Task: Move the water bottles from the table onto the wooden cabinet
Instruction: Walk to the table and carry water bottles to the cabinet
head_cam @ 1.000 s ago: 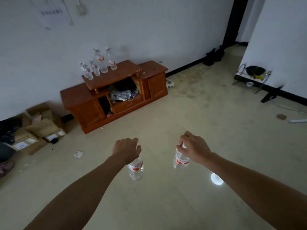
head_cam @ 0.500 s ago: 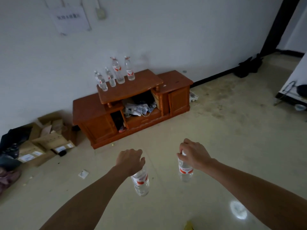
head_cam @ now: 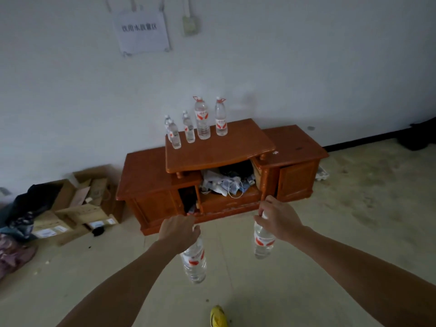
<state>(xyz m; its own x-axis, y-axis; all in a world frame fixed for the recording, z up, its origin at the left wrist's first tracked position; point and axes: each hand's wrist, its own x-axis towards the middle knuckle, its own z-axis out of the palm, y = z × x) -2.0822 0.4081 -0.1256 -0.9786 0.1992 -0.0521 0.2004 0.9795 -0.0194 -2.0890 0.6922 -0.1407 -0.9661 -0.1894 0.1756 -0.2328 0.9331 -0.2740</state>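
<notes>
The left hand is clamped over the top of one water bottle, its cap hidden under the fingers. The right hand grips a second bottle by the neck. Both dangle over the floor, just short of the wooden cabinet. More bottles stand on its raised top, overlapping and hard to count. A yellow shoe tip is cut off below.

The cabinet is reddish-brown wood. The bottles are clear with red-and-white labels. A yellow shoe shows below.
</notes>
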